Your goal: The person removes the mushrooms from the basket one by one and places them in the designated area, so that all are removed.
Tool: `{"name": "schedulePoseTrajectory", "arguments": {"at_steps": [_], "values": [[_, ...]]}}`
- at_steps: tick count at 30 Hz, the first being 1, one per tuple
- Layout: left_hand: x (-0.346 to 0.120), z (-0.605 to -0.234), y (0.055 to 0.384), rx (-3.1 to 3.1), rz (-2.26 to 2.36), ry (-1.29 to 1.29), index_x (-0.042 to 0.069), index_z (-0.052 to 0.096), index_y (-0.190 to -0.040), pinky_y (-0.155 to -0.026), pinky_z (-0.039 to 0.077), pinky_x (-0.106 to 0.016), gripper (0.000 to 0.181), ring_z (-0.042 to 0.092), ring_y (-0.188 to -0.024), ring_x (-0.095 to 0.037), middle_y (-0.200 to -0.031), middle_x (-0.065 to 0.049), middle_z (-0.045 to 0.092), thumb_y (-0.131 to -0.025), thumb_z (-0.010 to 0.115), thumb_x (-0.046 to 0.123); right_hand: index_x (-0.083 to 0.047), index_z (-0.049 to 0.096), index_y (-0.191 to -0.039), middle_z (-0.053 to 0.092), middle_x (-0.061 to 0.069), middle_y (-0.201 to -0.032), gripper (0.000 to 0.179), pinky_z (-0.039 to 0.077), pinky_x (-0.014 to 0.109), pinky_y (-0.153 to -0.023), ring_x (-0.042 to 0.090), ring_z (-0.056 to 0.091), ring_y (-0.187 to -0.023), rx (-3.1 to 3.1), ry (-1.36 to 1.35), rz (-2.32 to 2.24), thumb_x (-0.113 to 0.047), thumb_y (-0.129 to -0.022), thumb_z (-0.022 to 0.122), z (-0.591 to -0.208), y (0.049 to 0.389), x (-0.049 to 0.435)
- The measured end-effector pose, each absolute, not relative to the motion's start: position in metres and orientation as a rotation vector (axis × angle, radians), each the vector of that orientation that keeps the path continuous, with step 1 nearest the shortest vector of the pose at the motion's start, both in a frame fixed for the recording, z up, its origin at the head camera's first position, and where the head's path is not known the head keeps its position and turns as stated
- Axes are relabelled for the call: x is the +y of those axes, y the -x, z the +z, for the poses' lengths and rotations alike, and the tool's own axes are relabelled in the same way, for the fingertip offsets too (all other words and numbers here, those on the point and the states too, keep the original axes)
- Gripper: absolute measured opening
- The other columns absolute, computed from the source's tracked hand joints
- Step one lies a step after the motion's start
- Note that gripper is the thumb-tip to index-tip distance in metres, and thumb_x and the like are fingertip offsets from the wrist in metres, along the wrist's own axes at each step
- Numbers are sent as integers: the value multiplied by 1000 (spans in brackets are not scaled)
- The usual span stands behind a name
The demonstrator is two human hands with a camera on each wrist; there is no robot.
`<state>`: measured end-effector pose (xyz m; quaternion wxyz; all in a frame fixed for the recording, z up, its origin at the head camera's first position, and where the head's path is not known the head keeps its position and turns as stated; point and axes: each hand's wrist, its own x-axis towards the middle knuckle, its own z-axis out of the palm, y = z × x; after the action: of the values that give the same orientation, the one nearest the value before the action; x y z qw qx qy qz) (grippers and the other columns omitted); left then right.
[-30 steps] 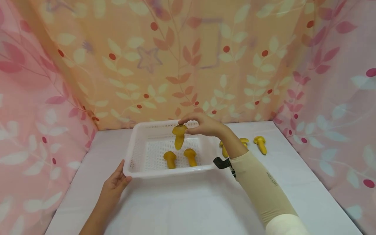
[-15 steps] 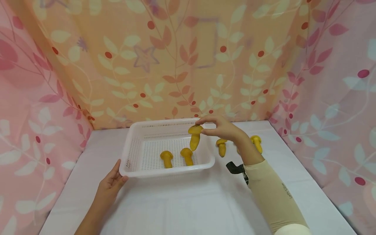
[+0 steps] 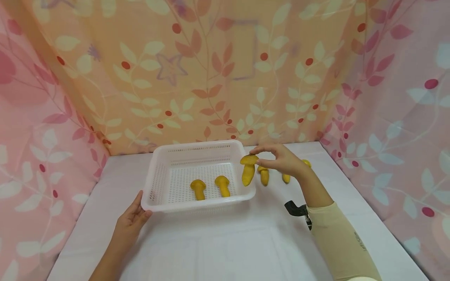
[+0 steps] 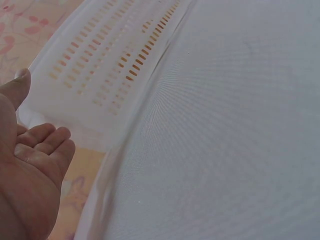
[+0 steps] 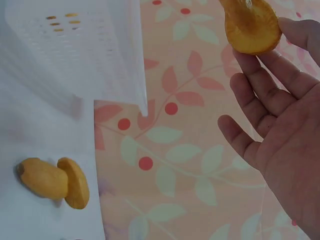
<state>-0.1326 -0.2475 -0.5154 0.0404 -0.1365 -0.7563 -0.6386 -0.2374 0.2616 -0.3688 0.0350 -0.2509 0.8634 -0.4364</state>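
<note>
In the head view, my right hand (image 3: 281,158) pinches a yellow toy mushroom (image 3: 248,170) by its cap, with the stem hanging down at the right wall of the white plastic basket (image 3: 198,207). The right wrist view has that mushroom (image 5: 252,32) between thumb and fingertips, while the other fingers are spread. My left hand (image 3: 131,222) grips the basket's front left corner, thumb at the front and fingers along the side. Two yellow mushrooms, one on the left (image 3: 198,189) and one beside it (image 3: 222,186), lie inside the basket.
Right of the basket, several yellow mushrooms lie on the white table (image 3: 225,249), including one nearby (image 3: 263,176) and others partly behind my right hand and forearm. Floral cloth (image 3: 211,78) hangs behind and at both sides. A black camera mount (image 3: 297,209) sits by the right wrist.
My right hand has carried the pinched mushroom rightward, from above the basket's middle to its right wall. The left hand keeps its hold on the corner. The head view has shifted slightly.
</note>
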Motion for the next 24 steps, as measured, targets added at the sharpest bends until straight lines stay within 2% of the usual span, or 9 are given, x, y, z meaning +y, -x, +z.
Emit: {"name": "schedulePoseTrajectory", "arguments": {"at_steps": [3, 8, 10, 14, 16, 19, 21, 24], "values": [[-248, -514, 132, -2380, -1889, 367, 7, 18, -163, -99, 48, -8, 72, 50, -128, 13, -159, -19, 37, -103, 58, 1, -16, 74, -123, 72, 1, -124, 30, 29, 61, -123, 25, 52, -135, 2642, 796, -1388, -20, -94, 77, -371, 234, 266], [-246, -514, 133, -2286, -2016, 407, 4, 17, -163, -102, 48, -11, 72, 50, -130, 10, -158, -23, 33, -102, 57, -4, -19, 74, -122, 71, -1, -124, 29, 34, 58, -120, 19, 55, -128, 2625, 763, -1439, -18, -93, 77, -379, 222, 277], [-245, -514, 133, -2263, -2031, 429, 3, 18, -162, -101, 49, -12, 72, 51, -130, 9, -159, -17, 36, -102, 56, -5, -20, 74, -122, 71, -2, -124, 28, 38, 56, -117, 18, 56, -126, 2634, 744, -1441, -19, -94, 77, -383, 218, 282], [-244, -515, 134, -2226, -2065, 436, 3, 19, -162, -101, 50, -12, 71, 52, -130, 8, -156, 3, 44, -102, 55, -6, -22, 74, -123, 70, -3, -125, 29, 42, 54, -111, 18, 56, -125, 2647, 737, -1426, -19, -94, 76, -390, 211, 291], [-243, -516, 134, -2205, -2092, 437, 2, 18, -162, -101, 50, -13, 71, 52, -130, 8, -152, 11, 47, -102, 55, -7, -23, 74, -122, 70, -4, -125, 28, 41, 55, -111, 18, 56, -125, 2642, 731, -1429, -18, -94, 76, -393, 208, 295], [-243, -517, 134, -2177, -2123, 442, 0, 17, -162, -100, 50, -13, 71, 52, -130, 7, -148, 17, 50, -102, 55, -7, -22, 74, -123, 69, -2, -126, 29, 37, 60, -115, 19, 56, -125, 2616, 737, -1445, -16, -95, 75, -399, 204, 301], [-244, -517, 134, -2172, -2125, 448, 0, 17, -162, -101, 50, -13, 71, 52, -130, 8, -149, 17, 49, -102, 55, -7, -21, 73, -123, 69, 0, -127, 29, 36, 64, -116, 18, 56, -126, 2594, 741, -1464, -15, -95, 74, -403, 202, 305], [-244, -516, 134, -2167, -2119, 464, -1, 17, -161, -102, 49, -13, 71, 50, -132, 8, -158, 1, 41, -101, 55, -8, -20, 73, -122, 68, 0, -127, 28, 40, 47, -118, 17, 56, -125, 2582, 743, -1469, -14, -95, 74, -410, 201, 312]]}}
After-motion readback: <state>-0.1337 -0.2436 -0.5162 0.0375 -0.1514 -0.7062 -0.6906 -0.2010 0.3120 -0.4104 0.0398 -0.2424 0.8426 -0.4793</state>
